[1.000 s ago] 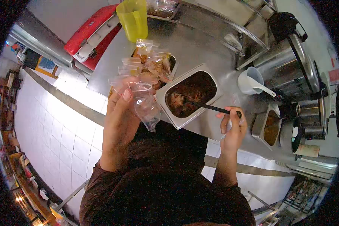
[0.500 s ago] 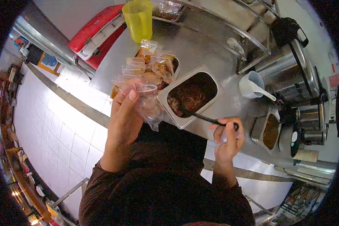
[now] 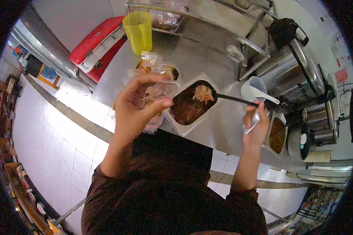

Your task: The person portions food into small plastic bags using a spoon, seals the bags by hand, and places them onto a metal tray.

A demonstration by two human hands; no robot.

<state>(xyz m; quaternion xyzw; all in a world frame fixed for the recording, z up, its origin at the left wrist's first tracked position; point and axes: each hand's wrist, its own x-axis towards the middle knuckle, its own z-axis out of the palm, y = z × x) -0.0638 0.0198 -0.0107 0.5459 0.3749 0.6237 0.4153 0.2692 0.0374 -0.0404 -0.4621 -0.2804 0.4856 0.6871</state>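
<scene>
My left hand (image 3: 131, 103) pinches a clear plastic zip bag (image 3: 161, 92), its mouth spread between thumb and fingers beside the metal pan. In my right hand (image 3: 255, 127) is the black handle of a spoon (image 3: 235, 98); a piece of clear plastic also shows against that palm. The spoon's end carries a heap of shredded, orange-brown food (image 3: 203, 94) over the pan's far side. Dark reddish-brown food lies in the rectangular metal pan (image 3: 204, 116). Behind my left hand are several filled zip bags (image 3: 148, 58), partly hidden.
A yellow pitcher (image 3: 138, 35) and a red cooler (image 3: 98, 41) are at the back left. To the right stand a white measuring cup (image 3: 252, 87), a large steel pot (image 3: 288, 72) and another metal pan (image 3: 277, 137) with brown contents. A metal rack (image 3: 208, 23) rises at the back.
The spoon has lifted from the pan's near-left side to its far right, now with food on it. My right hand moved right; my left hand raised the bag and spread its mouth.
</scene>
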